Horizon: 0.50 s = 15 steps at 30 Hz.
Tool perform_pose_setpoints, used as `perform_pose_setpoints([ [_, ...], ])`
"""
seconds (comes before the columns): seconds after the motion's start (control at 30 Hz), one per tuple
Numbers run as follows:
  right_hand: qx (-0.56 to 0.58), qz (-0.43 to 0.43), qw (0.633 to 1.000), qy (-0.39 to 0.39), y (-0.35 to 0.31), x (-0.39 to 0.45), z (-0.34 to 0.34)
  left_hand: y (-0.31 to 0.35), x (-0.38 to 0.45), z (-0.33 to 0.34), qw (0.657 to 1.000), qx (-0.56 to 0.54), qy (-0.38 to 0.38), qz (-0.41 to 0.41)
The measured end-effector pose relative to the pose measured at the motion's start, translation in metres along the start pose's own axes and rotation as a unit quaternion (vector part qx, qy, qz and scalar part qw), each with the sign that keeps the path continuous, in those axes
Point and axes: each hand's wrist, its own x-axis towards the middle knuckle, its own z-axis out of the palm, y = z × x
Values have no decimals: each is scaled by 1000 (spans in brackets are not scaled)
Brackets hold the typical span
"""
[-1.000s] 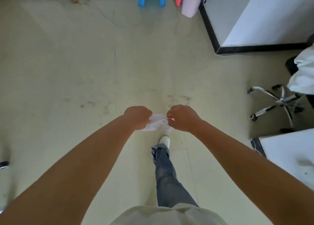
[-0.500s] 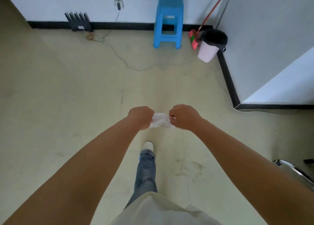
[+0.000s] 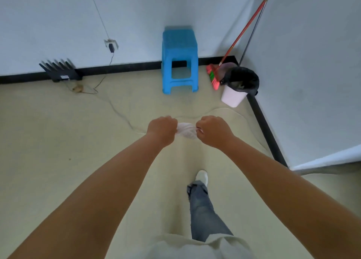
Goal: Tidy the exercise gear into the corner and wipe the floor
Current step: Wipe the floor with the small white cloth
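step: likely end of the wiping stage, wipe being carried toward the corner
left hand [image 3: 162, 129]: fisted on one end of white wipe [image 3: 186, 130]
right hand [image 3: 214, 130]: pinching the other end
wipe: mid-air above floor [image 3: 58, 141]
next: probably drop it in bin [image 3: 239, 86]; needs closing in
exercise gear: none visible

Beige floor [image 3: 58, 141], blue stool [image 3: 179, 59], lined bin [image 3: 239, 86], broom [image 3: 213, 75], router [image 3: 59, 70]
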Motion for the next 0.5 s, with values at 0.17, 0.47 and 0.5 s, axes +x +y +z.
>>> perform_pose_setpoints([
  [0.17, -7, 11, 1000, -6, 95, 154, -12, -18, 164, -48, 1000, 14, -6, -1],
  [0.47, -58, -34, 997, -40, 218, 405, -74, -61, 403, -149, 998, 61, -14, -7],
  [0.5, -62, -38, 996, -45, 229, 432, -79, -71, 432, -159, 998, 53, -15, -17],
])
